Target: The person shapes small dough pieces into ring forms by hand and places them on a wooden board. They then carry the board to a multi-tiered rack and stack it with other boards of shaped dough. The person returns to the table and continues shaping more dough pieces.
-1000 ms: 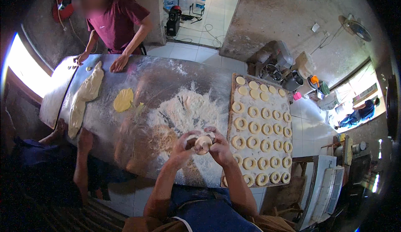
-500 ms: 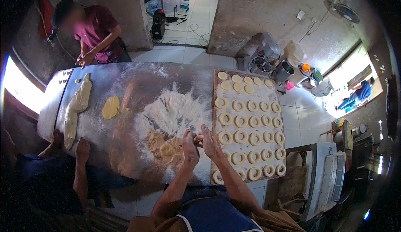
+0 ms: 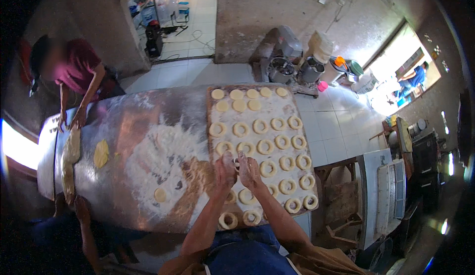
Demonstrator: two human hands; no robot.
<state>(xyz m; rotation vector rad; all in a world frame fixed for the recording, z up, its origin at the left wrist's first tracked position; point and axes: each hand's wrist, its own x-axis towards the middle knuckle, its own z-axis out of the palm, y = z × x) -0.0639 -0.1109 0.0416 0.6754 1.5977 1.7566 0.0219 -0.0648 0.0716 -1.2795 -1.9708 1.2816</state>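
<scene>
My left hand (image 3: pixel 225 172) and my right hand (image 3: pixel 249 172) are close together above the floured board (image 3: pixel 277 108). Between their curled fingers is a small ring of dough (image 3: pixel 237 164), mostly covered by the fingers. Rows of pale dough rings (image 3: pixel 268 168) lie on the board around and beneath my hands. Flat dough discs (image 3: pixel 239 105) sit along the board's far end. To the left, another dough disc (image 3: pixel 160 195) rests in loose white flour (image 3: pixel 161 151) on the metal table.
A person in maroon (image 3: pixel 81 69) and a second person's hands (image 3: pixel 81 210) touch a long dough strip (image 3: pixel 71 156) at the left. A yellowish dough piece (image 3: pixel 101 154) lies beside it. Mixers (image 3: pixel 282 67) and buckets stand beyond the board; a metal cabinet (image 3: pixel 381 196) is at right.
My hands have moved right, from the floured table beside the board to over its rings. The view has shifted right. The person in maroon has reached down to the dough strip.
</scene>
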